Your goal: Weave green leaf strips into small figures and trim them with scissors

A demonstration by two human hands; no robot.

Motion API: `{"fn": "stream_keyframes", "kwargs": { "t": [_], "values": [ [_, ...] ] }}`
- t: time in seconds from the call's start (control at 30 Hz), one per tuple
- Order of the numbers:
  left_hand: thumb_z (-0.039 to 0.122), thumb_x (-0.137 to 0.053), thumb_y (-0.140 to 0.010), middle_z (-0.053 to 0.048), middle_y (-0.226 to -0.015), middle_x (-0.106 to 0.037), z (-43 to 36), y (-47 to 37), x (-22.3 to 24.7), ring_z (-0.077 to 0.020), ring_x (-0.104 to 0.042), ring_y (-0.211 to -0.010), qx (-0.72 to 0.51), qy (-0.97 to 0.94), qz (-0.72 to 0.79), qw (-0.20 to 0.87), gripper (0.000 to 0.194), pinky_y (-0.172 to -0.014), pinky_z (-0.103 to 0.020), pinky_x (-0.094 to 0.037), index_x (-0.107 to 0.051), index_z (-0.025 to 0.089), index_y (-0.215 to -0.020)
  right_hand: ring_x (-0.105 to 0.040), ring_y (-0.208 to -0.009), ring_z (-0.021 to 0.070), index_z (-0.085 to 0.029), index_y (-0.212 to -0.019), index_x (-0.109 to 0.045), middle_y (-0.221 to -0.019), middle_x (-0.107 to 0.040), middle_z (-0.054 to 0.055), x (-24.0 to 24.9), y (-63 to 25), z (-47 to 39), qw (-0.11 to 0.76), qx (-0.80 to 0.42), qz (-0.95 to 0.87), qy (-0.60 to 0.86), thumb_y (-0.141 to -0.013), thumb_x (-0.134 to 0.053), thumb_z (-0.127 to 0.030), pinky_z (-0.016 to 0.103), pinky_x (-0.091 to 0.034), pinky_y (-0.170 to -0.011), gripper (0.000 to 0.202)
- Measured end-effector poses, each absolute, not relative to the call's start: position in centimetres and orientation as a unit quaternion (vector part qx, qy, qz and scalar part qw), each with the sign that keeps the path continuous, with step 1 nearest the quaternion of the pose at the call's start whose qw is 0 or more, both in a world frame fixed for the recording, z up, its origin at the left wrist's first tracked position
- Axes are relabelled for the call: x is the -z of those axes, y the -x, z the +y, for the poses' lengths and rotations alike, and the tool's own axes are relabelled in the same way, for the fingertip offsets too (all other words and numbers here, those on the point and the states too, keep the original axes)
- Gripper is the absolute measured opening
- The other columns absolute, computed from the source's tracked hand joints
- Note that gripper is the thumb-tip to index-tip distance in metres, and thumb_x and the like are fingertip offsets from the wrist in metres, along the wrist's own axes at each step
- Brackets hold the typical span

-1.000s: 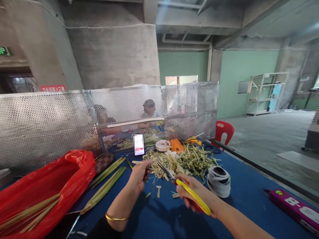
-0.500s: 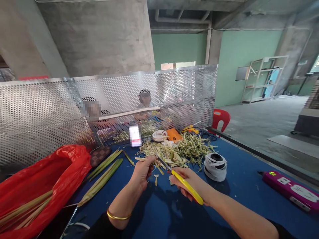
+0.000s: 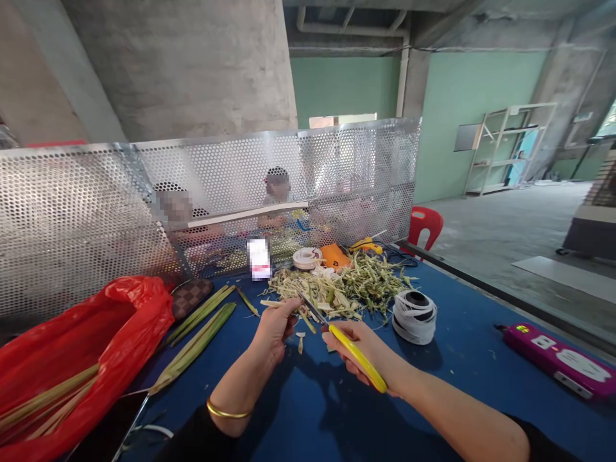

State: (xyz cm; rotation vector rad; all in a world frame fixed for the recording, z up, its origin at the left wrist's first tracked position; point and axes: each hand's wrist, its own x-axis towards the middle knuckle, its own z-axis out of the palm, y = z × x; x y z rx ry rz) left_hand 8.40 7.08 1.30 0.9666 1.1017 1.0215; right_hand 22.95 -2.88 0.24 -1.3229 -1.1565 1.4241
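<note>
My left hand (image 3: 275,330) is closed, pinching a pale dry leaf strip (image 3: 269,303) whose end sticks out to the left. My right hand (image 3: 359,346) grips yellow-handled scissors (image 3: 356,353). Their slim metal blades point up and left, close to the fingertips of my left hand. Whether the blades touch the strip is hard to see. Just beyond both hands spreads a heap of cut leaf scraps (image 3: 332,295), pale on the left and greener on the right. A small loose scrap (image 3: 301,343) lies on the blue table (image 3: 298,410) between my hands.
At left are a red plastic bag (image 3: 129,314) with long dry leaves and a green-and-tan husk (image 3: 197,346). A white cord spool (image 3: 414,317) and a purple power strip (image 3: 558,359) lie right. Behind a perforated metal screen (image 3: 231,167) sit other people.
The view has shifted slightly. The scissors and both hands keep nearly the same position, with the blades still close to my left fingertips.
</note>
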Motion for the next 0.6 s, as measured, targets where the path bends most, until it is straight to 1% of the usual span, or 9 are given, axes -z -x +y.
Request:
{"fn": "stream_keyframes", "kwargs": {
  "t": [0.1, 0.23, 0.37, 0.43, 0.5, 0.6],
  "values": [
    [0.027, -0.075, -0.052, 0.008, -0.042, -0.042, 7.1, -8.4, -1.3, -0.0028, -0.029, -0.036, -0.448, -0.418, 0.483, 0.626, 0.025, -0.036, -0.017, -0.011, -0.056, 0.015, -0.063, -0.023, -0.03, 0.0015, -0.021, -0.072, -0.044, -0.049, -0.028, -0.012, -0.3, -22.8, -2.9, 0.431, -0.563, -0.466, 0.529, -0.072, -0.064, -0.051, 0.016, -0.018, -0.029, 0.036],
    [0.025, -0.075, -0.054, 0.007, -0.045, -0.045, 7.2, -8.4, -1.1, -0.0023, -0.03, -0.036, -0.447, -0.413, 0.482, 0.63, 0.023, -0.035, -0.016, -0.011, -0.058, 0.014, -0.065, -0.024, -0.029, 0.0027, -0.021, -0.068, -0.04, -0.046, -0.023, -0.012, -0.1, -22.5, -3.0, 0.431, -0.56, -0.47, 0.529, -0.074, -0.062, -0.049, 0.016, -0.018, -0.027, 0.036],
    [0.025, -0.077, -0.055, 0.005, -0.051, -0.051, 7.3, -8.3, -1.2, -0.0021, -0.034, -0.038, -0.445, -0.405, 0.48, 0.638, 0.024, -0.034, -0.015, -0.015, -0.06, 0.013, -0.069, -0.026, -0.028, 0.0035, -0.021, -0.069, -0.042, -0.044, -0.029, -0.012, -0.1, -22.3, -3.1, 0.443, -0.576, -0.44, 0.527, -0.071, -0.064, -0.051, 0.016, -0.019, -0.025, 0.037],
    [0.026, -0.078, -0.056, 0.004, -0.055, -0.055, 7.3, -8.2, -1.6, -0.0025, -0.039, -0.04, -0.444, -0.402, 0.477, 0.643, 0.027, -0.034, -0.014, -0.02, -0.062, 0.013, -0.073, -0.028, -0.029, 0.0034, -0.021, -0.073, -0.045, -0.046, -0.035, -0.011, -0.3, -22.5, -3.0, 0.471, -0.567, -0.426, 0.525, -0.069, -0.065, -0.053, 0.015, -0.022, -0.025, 0.039],
    [0.028, -0.078, -0.059, 0.003, -0.06, -0.059, 7.3, -8.0, -2.2, -0.0036, -0.045, -0.043, -0.439, -0.398, 0.473, 0.652, 0.028, -0.035, -0.014, -0.027, -0.064, 0.013, -0.078, -0.03, -0.029, 0.0037, -0.02, -0.081, -0.049, -0.045, -0.037, -0.012, -0.6, -22.9, -3.0, 0.505, -0.542, -0.42, 0.524, -0.066, -0.068, -0.054, 0.015, -0.024, -0.027, 0.041],
    [0.022, -0.075, -0.062, 0.001, -0.061, -0.06, 7.1, -7.6, -3.2, -0.0066, -0.053, -0.048, -0.419, -0.397, 0.46, 0.675, 0.022, -0.042, -0.015, -0.038, -0.064, 0.013, -0.079, -0.031, -0.03, 0.0054, -0.018, -0.098, -0.052, -0.039, -0.037, -0.013, -1.1, -23.7, -3.0, 0.54, -0.523, -0.419, 0.51, -0.064, -0.071, -0.047, 0.016, -0.024, -0.03, 0.048]
  ]
}}
